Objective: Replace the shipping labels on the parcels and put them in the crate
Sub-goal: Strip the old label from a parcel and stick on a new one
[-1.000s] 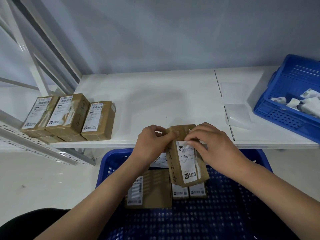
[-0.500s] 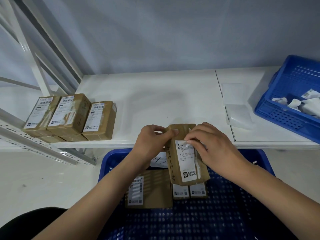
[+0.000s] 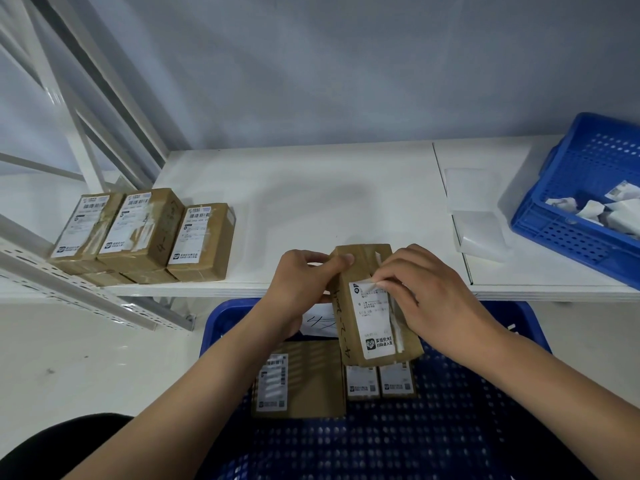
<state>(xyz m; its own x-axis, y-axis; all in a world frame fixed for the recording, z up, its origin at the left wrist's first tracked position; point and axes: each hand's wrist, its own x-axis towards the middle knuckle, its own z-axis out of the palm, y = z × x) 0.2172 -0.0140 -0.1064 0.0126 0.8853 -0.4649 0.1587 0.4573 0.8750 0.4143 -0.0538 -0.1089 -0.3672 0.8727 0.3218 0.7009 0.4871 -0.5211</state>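
Left hand (image 3: pixel 304 278) grips parcel (image 3: pixel 372 306); right hand (image 3: pixel 429 292) pinches label (image 3: pixel 372 318) corner, peeled lower than before, seemingly old label coming off.

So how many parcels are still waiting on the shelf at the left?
3 on top: left parcel, middle parcel, right parcel. More parcel edges show beneath them, so others are partly hidden.

A brown taped cardboard parcel (image 3: pixel 372 306) was held tilted above the large blue perforated plastic crate (image 3: pixel 450 427). Its white printed shipping label (image 3: pixel 374 320) was peeled at the top corner. Three labelled parcels (image 3: pixel 301 379) lay flat inside the crate.
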